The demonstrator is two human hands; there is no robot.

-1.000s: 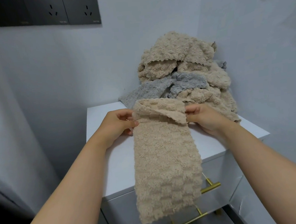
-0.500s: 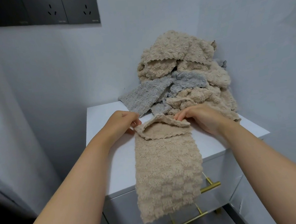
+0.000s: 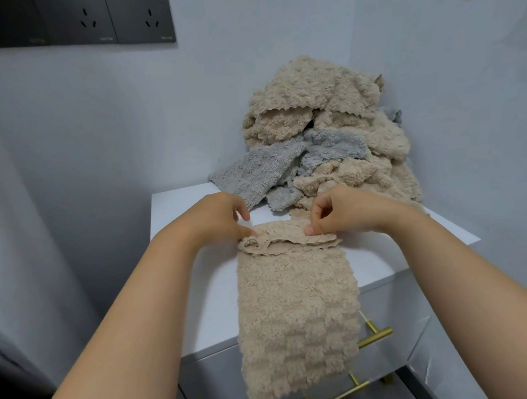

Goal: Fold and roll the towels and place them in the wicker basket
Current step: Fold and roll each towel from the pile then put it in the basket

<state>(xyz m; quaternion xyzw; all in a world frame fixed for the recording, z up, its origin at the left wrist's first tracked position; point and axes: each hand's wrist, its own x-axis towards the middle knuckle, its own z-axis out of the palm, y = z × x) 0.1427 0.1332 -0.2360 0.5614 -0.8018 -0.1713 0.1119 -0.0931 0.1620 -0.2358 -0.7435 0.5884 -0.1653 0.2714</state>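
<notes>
Two pinches, left hand (image 3: 216,220), right hand (image 3: 344,211), far fold of beige towel (image 3: 295,309) (rest overhangs cabinet (image 3: 214,300) edge)

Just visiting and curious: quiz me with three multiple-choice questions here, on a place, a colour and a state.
1. Where is the towel pile?
A) cabinet top, far right corner
B) floor
C) open drawer
2. What colours are in it?
A) red, blue
B) beige, grey
C) all white
3. The beige towel that the left hand and right hand pinch is:
A) fully rolled
B) balled up
C) flat, hanging over the front edge
Answers: 1A, it leans in the wall corner; 2B, only those show; 3C, both hands pinch its turned-over far end.
</notes>
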